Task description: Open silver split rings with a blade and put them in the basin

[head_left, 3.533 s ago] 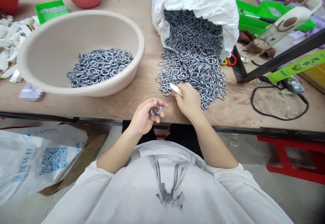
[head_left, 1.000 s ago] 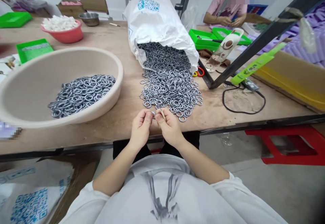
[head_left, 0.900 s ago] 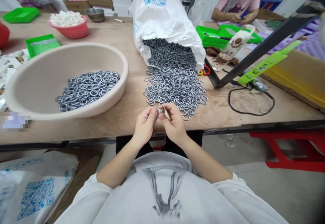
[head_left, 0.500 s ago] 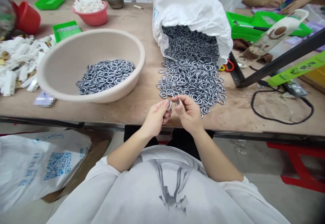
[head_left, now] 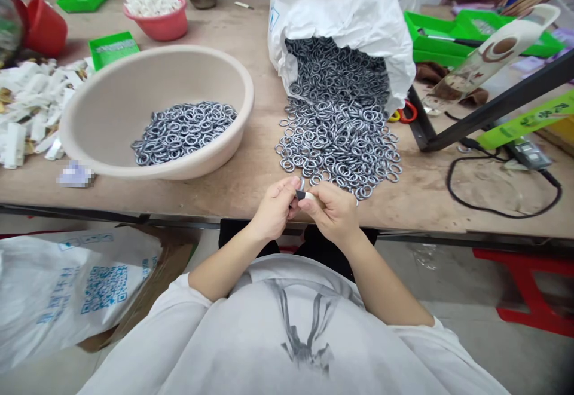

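My left hand (head_left: pixel 274 207) is closed, pinching one grey ring (head_left: pixel 302 184) between thumb and fingers near the table's front edge. Closed around a small tool (head_left: pixel 301 194) with a dark flat end and a pale part is my right hand (head_left: pixel 334 208); most of the tool is hidden in the fingers. Its dark end meets or overlaps the ring; I cannot tell which. Just beyond both hands lies a heap of grey rings (head_left: pixel 343 144), spilling from a white sack (head_left: pixel 341 6). To the left, a large beige basin (head_left: pixel 156 171) holds more such rings (head_left: pixel 186 132).
White pieces (head_left: pixel 36 102) are piled at the left, near a green tray (head_left: pixel 114 51) and a red bowl (head_left: pixel 161 24). On the right stand a black metal bar (head_left: pixel 493 105), a cable (head_left: pixel 452 195) and red-handled scissors (head_left: pixel 409 112). Another person's hands (head_left: pixel 524 0) are at the far right.
My right hand has turned and come closer to my left, bringing the tool's dark end to the ring. The left hand keeps hold of the ring. The view has shifted slightly.
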Tool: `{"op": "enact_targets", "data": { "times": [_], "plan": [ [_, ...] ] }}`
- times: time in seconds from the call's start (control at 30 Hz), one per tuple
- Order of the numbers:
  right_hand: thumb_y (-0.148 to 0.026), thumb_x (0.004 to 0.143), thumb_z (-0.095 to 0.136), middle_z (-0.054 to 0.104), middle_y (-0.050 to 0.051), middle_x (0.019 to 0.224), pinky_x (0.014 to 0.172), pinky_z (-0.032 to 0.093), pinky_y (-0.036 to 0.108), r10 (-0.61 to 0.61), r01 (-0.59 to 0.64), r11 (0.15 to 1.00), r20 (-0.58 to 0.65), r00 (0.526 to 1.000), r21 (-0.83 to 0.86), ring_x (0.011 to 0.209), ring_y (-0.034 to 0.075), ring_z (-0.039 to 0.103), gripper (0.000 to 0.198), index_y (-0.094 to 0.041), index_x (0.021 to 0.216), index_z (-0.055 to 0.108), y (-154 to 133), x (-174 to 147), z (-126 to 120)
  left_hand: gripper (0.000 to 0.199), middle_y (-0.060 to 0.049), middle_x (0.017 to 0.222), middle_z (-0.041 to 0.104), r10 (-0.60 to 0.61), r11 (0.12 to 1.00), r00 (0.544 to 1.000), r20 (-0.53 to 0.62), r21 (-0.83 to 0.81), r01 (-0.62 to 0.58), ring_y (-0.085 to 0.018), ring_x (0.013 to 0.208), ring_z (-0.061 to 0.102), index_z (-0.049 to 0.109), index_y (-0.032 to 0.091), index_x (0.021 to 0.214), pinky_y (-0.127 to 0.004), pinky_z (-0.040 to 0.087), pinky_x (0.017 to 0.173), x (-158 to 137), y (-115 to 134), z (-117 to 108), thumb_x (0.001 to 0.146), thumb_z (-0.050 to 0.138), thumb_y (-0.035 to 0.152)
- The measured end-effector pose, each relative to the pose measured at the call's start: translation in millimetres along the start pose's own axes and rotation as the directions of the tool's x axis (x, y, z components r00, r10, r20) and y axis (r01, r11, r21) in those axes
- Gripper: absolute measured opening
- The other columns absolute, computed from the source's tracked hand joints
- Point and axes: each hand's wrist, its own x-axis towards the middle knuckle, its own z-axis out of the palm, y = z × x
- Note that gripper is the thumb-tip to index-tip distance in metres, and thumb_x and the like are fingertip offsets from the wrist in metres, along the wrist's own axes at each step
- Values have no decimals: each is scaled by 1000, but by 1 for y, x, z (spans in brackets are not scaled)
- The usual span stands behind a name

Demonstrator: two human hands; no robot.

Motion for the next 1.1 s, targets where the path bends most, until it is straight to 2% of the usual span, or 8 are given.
{"op": "enact_targets", "data": {
  "times": [0.23, 0.37, 0.47, 0.63, 0.73, 0.83, 0.93, 1.1],
  "plan": [
    [-60, 96, 48, 59, 0, 62, 62, 37, 29, 340, -339, 940, -100, 935, 31, 60, 16, 53, 48, -20, 76, 65, 32, 13, -4, 49, 5, 55, 39, 38, 994, 979, 202, 91, -58, -3, 46, 31, 51, 15, 65, -18, 21, 44, -12, -3, -6, 81, 71, 56],
    [-47, 94, 59, 71, 7, 95, 70, 40, 31, 270, -239, 926, 70, 960, -292, 85, 23, 64, 30, -21, 102, 70, 20, 32, 6, 41, 1, 59, 54, 75, 992, 993, 95, 89, -84, -4, 46, 41, 59, 14, 69, -18, 27, 45, -14, 4, -22, 82, 73, 50],
    [-39, 92, 63, 70, 10, 108, 66, 36, 31, 322, -145, 823, 241, 916, -549, 89, 25, 65, 26, -22, 111, 69, 11, 53, 19, 37, -2, 64, 63, 78, 993, 997, -4, 86, -78, -5, 46, 46, 67, 13, 80, -18, 31, 44, -15, 10, -33, 79, 75, 49],
    [-31, 98, 48, 67, 14, 109, 61, 30, 31, 366, -99, 743, 278, 888, -662, 80, 23, 63, 26, -18, 104, 70, 14, 70, 24, 34, 0, 67, 65, 39, 999, 987, -153, 14, -37, -7, 49, 53, 70, 16, 97, -17, 37, 43, -18, 19, -41, 73, 78, 39],
    [-31, 96, 51, 67, 10, 97, 63, 32, 30, 330, -184, 856, 236, 914, -483, 77, 20, 59, 23, -17, 92, 70, 13, 64, 12, 35, -1, 75, 68, 12, 999, 982, -190, -35, -19, -9, 50, 56, 65, 16, 90, -18, 37, 40, -15, 23, -42, 71, 76, 43],
    [-35, 92, 56, 63, 2, 75, 64, 35, 28, 310, -314, 948, 363, 879, -48, 69, 16, 54, 24, -17, 80, 66, 4, 50, -4, 38, 2, 69, 62, 14, 998, 991, -133, 60, -7, -6, 47, 49, 60, 17, 87, -17, 29, 38, -10, 19, -39, 74, 76, 49],
    [-40, 85, 64, 61, -1, 70, 63, 38, 27, 302, -455, 851, 465, 832, 262, 67, 14, 53, 24, -18, 77, 63, -7, 38, -10, 41, 6, 61, 49, 80, 977, 997, -10, 197, -76, -3, 45, 36, 58, 17, 83, -17, 22, 40, -4, 11, -32, 78, 75, 54],
    [-41, 75, 77, 62, -3, 77, 69, 47, 28, 385, -507, 616, 331, 862, 604, 71, 14, 59, 38, -24, 103, 59, -9, 29, -3, 50, 4, 58, 46, 76, 949, 988, 138, 294, -114, -5, 49, 34, 58, 15, 74, -21, 23, 45, -2, 6, -19, 82, 65, 65]
  ]
}}
